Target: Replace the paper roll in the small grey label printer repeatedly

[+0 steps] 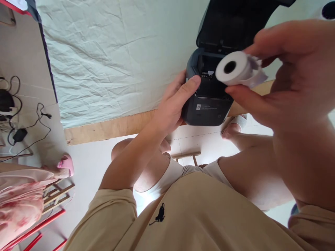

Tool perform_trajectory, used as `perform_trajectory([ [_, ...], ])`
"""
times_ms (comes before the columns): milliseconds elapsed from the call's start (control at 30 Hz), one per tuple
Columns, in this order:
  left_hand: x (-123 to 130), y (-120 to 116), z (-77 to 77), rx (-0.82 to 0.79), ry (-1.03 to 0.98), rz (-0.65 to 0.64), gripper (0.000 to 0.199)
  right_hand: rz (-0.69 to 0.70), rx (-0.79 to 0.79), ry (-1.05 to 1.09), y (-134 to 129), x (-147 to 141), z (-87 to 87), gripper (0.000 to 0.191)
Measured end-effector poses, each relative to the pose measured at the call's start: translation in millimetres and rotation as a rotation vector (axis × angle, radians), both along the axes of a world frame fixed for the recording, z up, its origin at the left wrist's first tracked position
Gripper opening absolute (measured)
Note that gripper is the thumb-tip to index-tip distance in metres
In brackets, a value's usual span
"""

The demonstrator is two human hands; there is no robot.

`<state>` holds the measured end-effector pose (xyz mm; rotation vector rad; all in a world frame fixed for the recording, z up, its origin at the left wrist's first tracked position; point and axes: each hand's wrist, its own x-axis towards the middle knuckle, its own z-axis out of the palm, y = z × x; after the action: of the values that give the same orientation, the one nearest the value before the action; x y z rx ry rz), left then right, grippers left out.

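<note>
A dark portable label printer (209,109) has its lid (230,26) flipped up, so the roll compartment shows. My left hand (174,103) grips the printer by its left side, thumb over the compartment's edge. Between the thumb and fingers of my right hand (295,73) is a small white paper roll (237,68) with a dark hollow core facing the camera. Its loose paper end looks crumpled on the right side. The roll hovers over the right part of the open compartment; whether it touches the printer I cannot tell.
A pale, wrinkled cloth (112,62) covers the table, whose wooden edge (112,125) runs below the printer. Cables and a black power adapter (20,135) lie on the floor at left. Another person in a pink flowered garment (21,205) sits by a wooden stool (59,197).
</note>
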<state>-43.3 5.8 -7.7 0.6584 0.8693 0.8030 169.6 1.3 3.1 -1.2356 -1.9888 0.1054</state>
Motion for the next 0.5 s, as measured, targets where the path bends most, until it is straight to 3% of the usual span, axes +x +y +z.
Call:
perform_trajectory([
  [100,0,-1,2.5,0.016,0.000,0.002,0.042,0.009,0.203,-0.066,1,-18,-3.7,0.026],
  [233,0,-4,7.6,-0.006,0.029,-0.002,0.032,0.123,0.176,-0.131,9,-16,-6.8,0.012],
  [367,4,-5,10.2,-0.036,0.006,0.030,0.042,0.128,0.177,-0.138,8,-12,-3.3,0.016],
  [500,12,-9,13.3,-0.008,0.025,0.132,0.037,0.156,0.266,-0.037,-3,-18,-2.3,0.025],
])
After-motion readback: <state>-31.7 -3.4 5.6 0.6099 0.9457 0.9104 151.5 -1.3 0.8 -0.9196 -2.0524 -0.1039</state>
